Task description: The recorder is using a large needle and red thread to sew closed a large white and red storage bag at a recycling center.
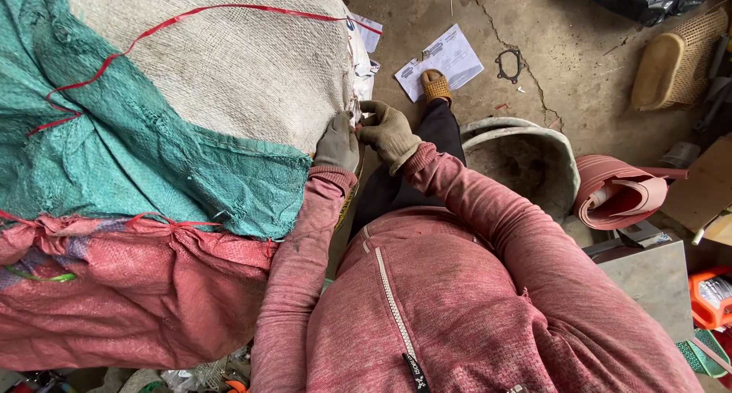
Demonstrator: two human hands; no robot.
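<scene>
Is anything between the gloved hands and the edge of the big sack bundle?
Nothing visible. The left hand rests on the bundle at its edge, and the right hand meets it there, fingertips pinching at the same spot.

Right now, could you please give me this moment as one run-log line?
left hand: on sack edge | right hand: pinching at same edge | both gloved | bucket at right

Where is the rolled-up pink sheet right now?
In the head view, the rolled pink sheet lies on the floor at the right side, just right of the grey bucket and below the tan woven slipper.
</scene>
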